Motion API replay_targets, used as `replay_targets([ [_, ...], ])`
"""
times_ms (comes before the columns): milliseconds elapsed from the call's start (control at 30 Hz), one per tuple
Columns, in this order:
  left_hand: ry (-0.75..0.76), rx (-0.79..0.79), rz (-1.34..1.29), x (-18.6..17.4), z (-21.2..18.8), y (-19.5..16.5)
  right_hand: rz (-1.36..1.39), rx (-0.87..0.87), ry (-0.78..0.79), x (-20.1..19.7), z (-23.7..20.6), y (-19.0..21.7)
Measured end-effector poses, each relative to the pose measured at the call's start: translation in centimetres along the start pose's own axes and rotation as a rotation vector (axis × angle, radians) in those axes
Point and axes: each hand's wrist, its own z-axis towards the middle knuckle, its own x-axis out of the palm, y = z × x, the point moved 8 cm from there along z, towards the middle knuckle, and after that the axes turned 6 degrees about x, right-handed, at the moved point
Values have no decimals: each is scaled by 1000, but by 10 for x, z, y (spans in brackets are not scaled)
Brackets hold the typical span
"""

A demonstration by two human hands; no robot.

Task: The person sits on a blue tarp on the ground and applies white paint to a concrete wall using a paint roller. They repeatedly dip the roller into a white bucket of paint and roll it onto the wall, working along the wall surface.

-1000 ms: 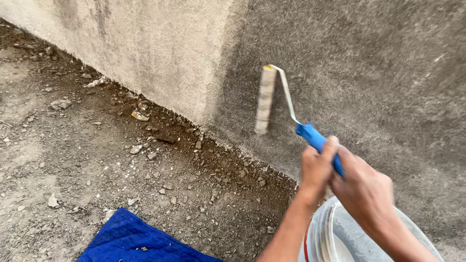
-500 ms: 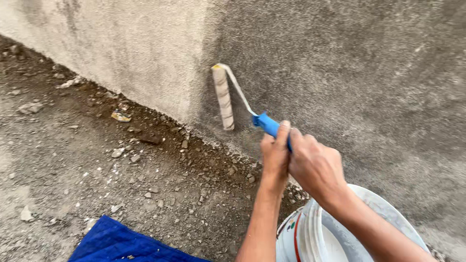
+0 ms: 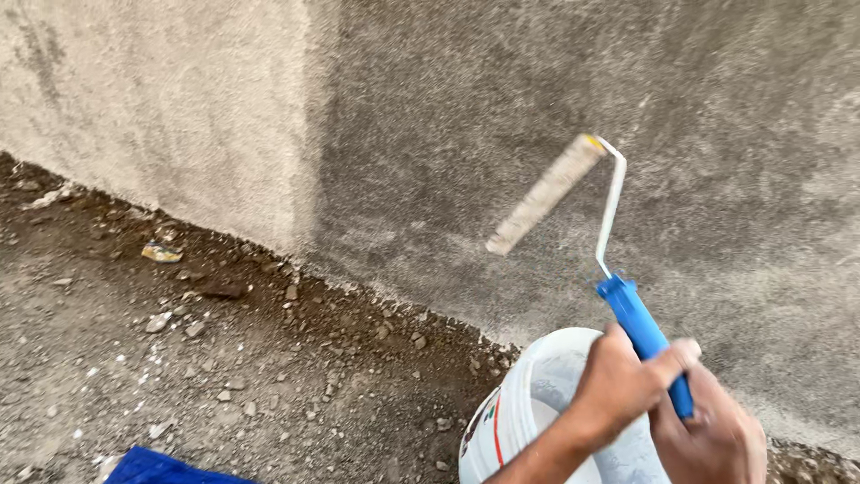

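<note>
A: Start at the grip; what do the 2 hands have?

B: Both are clenched on 1 thing, the blue handle [image 3: 647,336] of a paint roller; the left hand [image 3: 618,385] wraps it from the near side, thumb laid across the plastic; the right hand [image 3: 712,430] closes on the lower end of the same handle, just beside and touching the left.

A: And the roller itself?

B: From the handle a bent white wire frame [image 3: 610,215] rises up and hooks over to the roller sleeve [image 3: 546,194]; the sleeve is pale and dirty-looking, tilted, its far end higher than its near end; it lies against the rough wall [image 3: 717,108], in the darker, damp-looking grey part.

A: What sits under the hands?

B: A white plastic bucket [image 3: 511,421] with a printed label on its side, directly below both wrists; its rim is partly hidden by the forearm; I cannot tell what is inside.

A: Further out?

B: The wall has 2 tones; the left stretch [image 3: 152,99] is lighter and beige; the right is darker; at its foot runs dirt ground [image 3: 224,376] strewn with small stones; a yellowish scrap [image 3: 161,254] lies near the wall's base; a blue cloth [image 3: 166,468] shows at the bottom edge, well apart from the bucket.
</note>
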Motion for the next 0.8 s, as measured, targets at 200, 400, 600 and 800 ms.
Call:
replay_targets([
  [200, 48, -31, 51, 23, -8, 15, 191, 129, -55, 14, -16, -60],
  [400, 22, -39, 257, 7, 3, 18, 289, 155, 2, 33, -14, -50],
  [600, -30, -6, 336, -17, 22, 22, 46, 268, 250, 45, 7, -26],
  [800, -16, 4, 401, -31, 32, 36, -138, 158, 395, 59, 23, -10],
])
